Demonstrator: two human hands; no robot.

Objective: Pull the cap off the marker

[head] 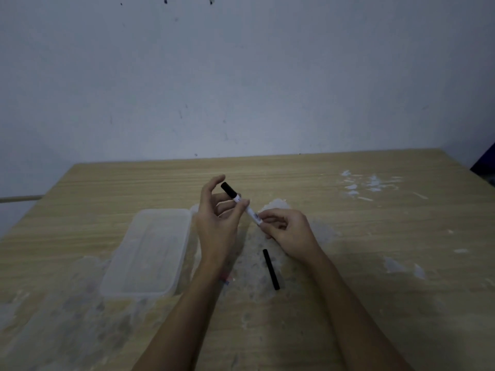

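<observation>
- Marker (242,204), white-barrelled with a black end, is held in the air over the middle of the wooden table (348,236), tilted so the black end points to about 11 o'clock and the white end to 5 o'clock.
- Table edges: the far edge runs along the wall (241,76) at 12 o'clock; the left edge slants away toward 9 o'clock; the right corner sits at 2 o'clock beside a dark blue object (484,164). Bare wood lies open toward 1 and 3 o'clock of the hands.
- Clear plastic container (150,253), rectangular, rests at 8 o'clock from the marker, just beside the left forearm.
- White smears and flakes (367,183) mark the wood at 2 o'clock, well apart from the hands; a paler patch spreads under and around both hands.
- Left hand (218,218) pinches the marker's upper barrel between thumb and fingertips, forefinger curled above the black end.
- Right hand (288,231) grips the marker's lower white end with curled fingers and thumb.
- Black cap (271,269), a slim black tube, lies on the table at 5 o'clock from the marker, between the two forearms, near the right wrist but apart from it.
- Print on the barrel shows as dark marks, too blurred to read.
</observation>
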